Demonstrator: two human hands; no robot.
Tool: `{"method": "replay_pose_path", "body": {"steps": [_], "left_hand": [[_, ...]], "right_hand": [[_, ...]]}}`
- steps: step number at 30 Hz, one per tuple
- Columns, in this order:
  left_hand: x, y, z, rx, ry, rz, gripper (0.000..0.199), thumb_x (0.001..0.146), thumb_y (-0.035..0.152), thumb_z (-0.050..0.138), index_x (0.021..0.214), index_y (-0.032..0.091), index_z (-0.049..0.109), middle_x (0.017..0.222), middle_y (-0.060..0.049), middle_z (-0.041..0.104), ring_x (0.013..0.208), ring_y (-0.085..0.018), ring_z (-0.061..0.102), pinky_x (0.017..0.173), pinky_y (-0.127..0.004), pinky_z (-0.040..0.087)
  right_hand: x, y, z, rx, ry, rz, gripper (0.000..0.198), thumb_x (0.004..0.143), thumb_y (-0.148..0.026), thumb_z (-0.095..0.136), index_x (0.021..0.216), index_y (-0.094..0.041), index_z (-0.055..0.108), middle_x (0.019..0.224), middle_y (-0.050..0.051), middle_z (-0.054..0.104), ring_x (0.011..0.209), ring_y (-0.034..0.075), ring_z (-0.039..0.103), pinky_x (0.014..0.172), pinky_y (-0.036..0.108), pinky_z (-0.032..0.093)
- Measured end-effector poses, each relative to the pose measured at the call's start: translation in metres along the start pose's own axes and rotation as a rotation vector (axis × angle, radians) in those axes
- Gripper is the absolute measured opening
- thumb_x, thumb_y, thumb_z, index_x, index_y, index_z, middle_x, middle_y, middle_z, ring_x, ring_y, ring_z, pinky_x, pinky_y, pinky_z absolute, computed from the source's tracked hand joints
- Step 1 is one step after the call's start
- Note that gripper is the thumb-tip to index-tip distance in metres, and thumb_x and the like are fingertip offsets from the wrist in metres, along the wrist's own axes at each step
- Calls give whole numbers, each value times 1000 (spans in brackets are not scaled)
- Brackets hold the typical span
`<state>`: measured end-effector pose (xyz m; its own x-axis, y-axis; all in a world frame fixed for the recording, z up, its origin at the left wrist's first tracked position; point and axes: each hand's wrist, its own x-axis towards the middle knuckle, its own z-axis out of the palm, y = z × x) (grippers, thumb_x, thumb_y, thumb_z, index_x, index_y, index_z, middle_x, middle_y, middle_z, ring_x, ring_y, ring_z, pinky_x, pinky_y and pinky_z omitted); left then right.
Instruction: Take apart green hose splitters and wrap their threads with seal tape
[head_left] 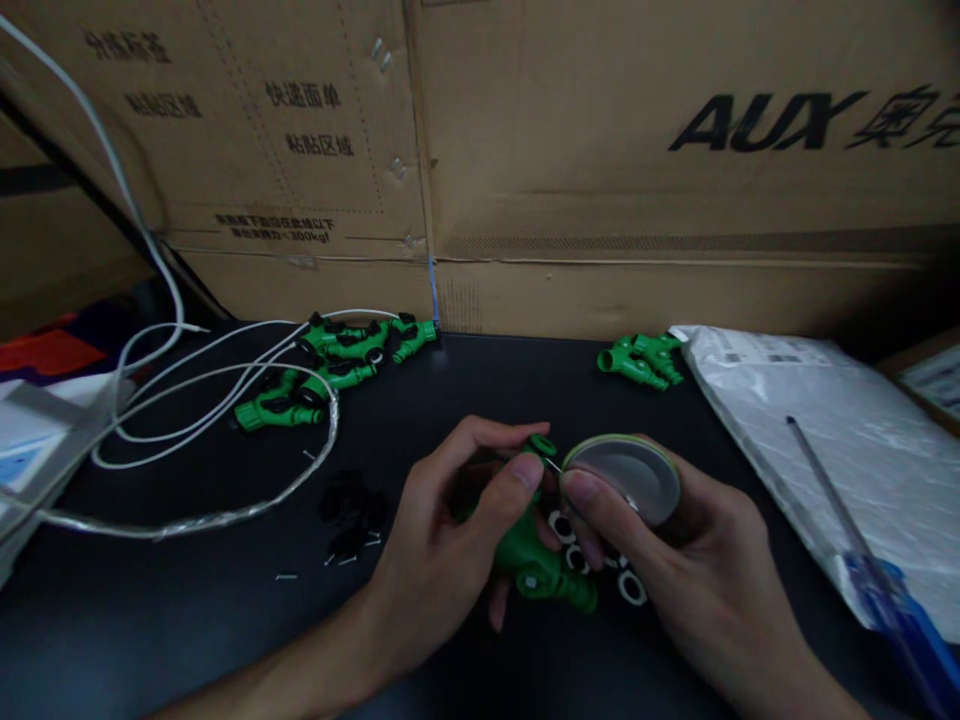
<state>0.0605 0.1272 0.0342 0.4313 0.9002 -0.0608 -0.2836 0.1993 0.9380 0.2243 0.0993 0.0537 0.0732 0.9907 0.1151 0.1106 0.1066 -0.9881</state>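
Note:
My left hand [480, 510] is closed around a green plastic hose splitter [532, 560], thumb and fingers near its upper opening. Just to the right, my right hand [697, 550] grips a shallow round grey dish or lid [626, 475] with a yellow-green rim, tilted toward me. A thin pale piece shows between this dish and the splitter's green ring end; what it is I cannot make out. Several white ring washers [631, 587] lie on the dark table below and between my hands, partly covered by them.
Green splitters with black parts [345, 345] lie at the back left beside looped white cable [217, 520]. More green splitters [641, 358] sit back right. Small black parts [352, 510] and screws [286, 576] are nearby. A blue screwdriver [877, 590] rests on a white package [817, 400]. Cardboard [600, 200] stands behind.

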Motion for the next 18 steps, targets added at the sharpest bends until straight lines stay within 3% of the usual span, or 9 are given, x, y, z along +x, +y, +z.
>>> {"method": "replay_pose_path", "body": {"steps": [12,18], "left_hand": [[4,4,1,-2,-1,-38,28,96,49,68,109,26,75,64,4,67,41,-5,54,31,-5,41],[4,3,1,-4,-14,-16,31,95,49,68,115,27,75,68,2,68,48,-9,60,33,-9,47]], "right_hand": [[-1,3,3,-11,36,10,21,86,-41,78,75,-23,72,55,-1,62,49,11,56,45,18,48],[-2,2,2,-74,47,-36,24,89,-40,74,72,-23,69,54,-2,61,47,10,57,44,16,49]]}}
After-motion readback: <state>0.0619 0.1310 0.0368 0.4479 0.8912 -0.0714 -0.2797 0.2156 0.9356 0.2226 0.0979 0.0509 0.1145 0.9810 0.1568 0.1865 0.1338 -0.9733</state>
